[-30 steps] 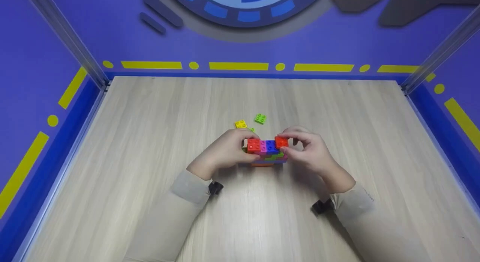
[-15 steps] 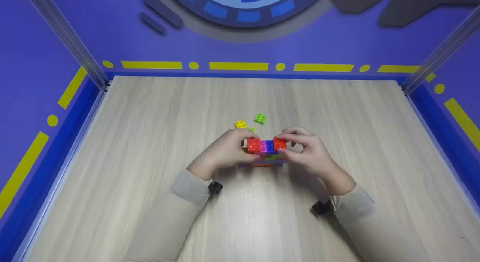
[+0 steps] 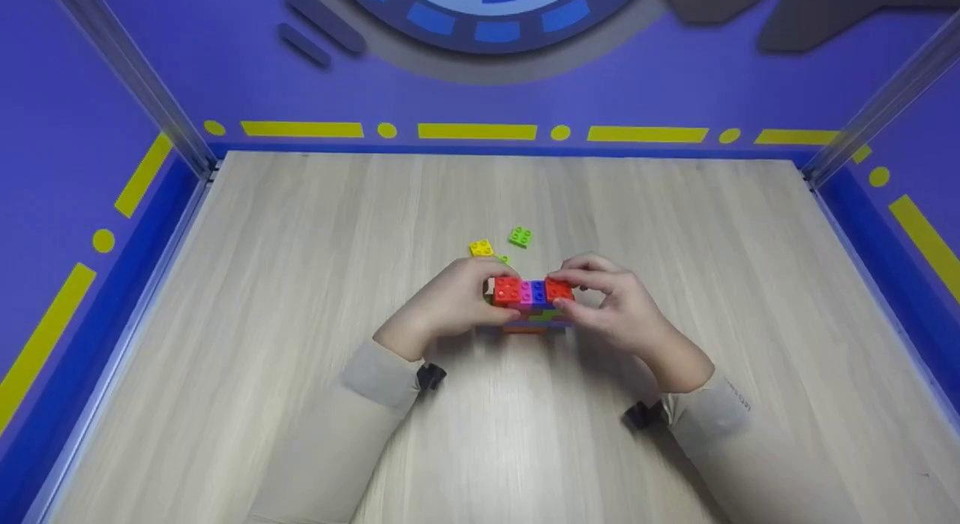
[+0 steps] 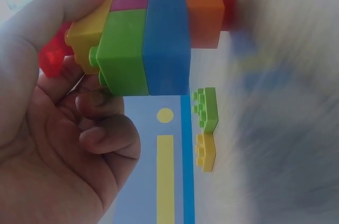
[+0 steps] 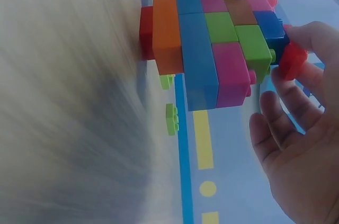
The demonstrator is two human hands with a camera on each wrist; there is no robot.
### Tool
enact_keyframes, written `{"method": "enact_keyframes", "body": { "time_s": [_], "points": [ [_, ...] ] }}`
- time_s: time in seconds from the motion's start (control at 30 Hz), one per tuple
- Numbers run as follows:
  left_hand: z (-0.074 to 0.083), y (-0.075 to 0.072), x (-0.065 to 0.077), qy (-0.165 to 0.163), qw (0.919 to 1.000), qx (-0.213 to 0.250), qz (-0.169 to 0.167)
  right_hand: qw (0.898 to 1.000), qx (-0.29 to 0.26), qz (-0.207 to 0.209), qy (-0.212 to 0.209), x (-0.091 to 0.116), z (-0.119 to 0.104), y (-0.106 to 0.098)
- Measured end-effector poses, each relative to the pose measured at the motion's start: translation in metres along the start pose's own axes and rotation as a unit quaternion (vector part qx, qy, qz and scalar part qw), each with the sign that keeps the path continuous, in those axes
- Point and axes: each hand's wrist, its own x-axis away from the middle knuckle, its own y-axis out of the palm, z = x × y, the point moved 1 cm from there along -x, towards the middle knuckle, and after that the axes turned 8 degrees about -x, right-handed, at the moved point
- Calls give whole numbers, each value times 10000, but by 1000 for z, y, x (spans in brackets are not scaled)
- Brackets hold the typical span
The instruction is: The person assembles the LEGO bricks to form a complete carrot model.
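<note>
A stack of coloured toy building bricks (image 5: 197, 57) stands mid-table, with blue bricks low down over orange and red ones. My left hand (image 3: 450, 302) grips its left end, the thumb lying across a yellow brick (image 4: 90, 36) in the left wrist view. On top at the left sits a red brick (image 3: 507, 290), beside pink and blue ones. My right hand (image 3: 621, 299) pinches another red brick (image 5: 292, 62) between thumb and fingers at the top right end, against the dark blue brick (image 5: 271, 28). The other right fingers are loosely bent.
Behind the stack, a yellow brick (image 3: 481, 248) and a lime green brick (image 3: 520, 236) lie on the wooden table (image 3: 315, 231). Another green brick (image 3: 503, 259) is mostly hidden by my left hand. Blue-purple panels (image 3: 480, 96) wall the back and sides.
My right hand has shifted slightly left and down with the red brick, which now sits closer against the blue brick. My left hand has stayed in place on the stack.
</note>
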Motion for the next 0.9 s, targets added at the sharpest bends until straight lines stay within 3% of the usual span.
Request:
{"method": "enact_keyframes", "body": {
  "time_s": [0.23,0.37,0.53,0.77,0.9],
  "points": [
    [-1,-1,0,-48,10000,-17,5,9994,-354,-36,-47,-2,12,5],
    [-2,0,-2,38,10000,-30,-22,9972,-540,-457,229,-1,24,8],
    [-4,1,-4,87,9999,56,-69,9939,-388,-874,543,0,32,11],
    [-8,-3,-2,56,9987,481,-147,9926,-334,-871,774,0,32,13],
    [-11,-6,-2,150,9972,728,101,9925,-337,-847,817,0,32,13]
  ]
}}
